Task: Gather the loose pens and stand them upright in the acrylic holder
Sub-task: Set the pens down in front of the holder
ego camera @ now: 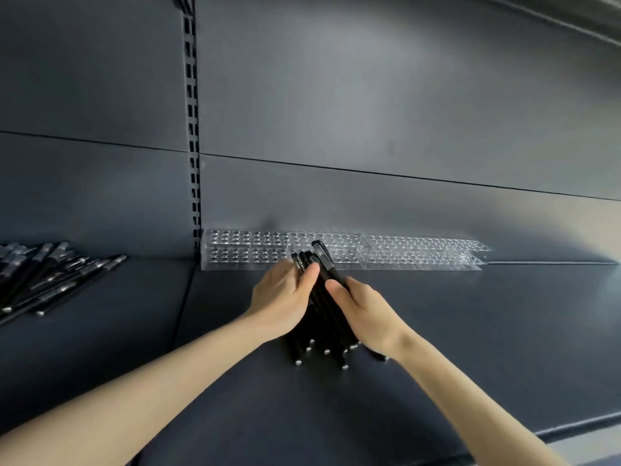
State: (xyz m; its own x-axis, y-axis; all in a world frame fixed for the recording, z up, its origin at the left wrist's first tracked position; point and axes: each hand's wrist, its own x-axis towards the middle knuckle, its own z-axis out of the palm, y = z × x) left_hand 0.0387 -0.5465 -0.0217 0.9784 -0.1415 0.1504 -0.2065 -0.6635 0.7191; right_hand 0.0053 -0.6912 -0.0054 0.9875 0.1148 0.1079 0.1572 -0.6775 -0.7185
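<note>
A person's left hand (285,297) and right hand (364,309) clasp 1 fanned bundle of black pens (324,290), thumbs pressed on top, apparently to square it for loading. Just beyond, the acrylic holder (386,255) sits unfilled against the back panel (403,203); loose pens (50,277) lie well left.

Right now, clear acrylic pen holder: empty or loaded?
Empty where visible: the clear perforated acrylic holder shows only open holes. Left hand and right hand hold the bundle of black pens, hiding a few holes.

Dark shelf (470,331); slotted upright (192,129); grey panels (369,95)
</note>
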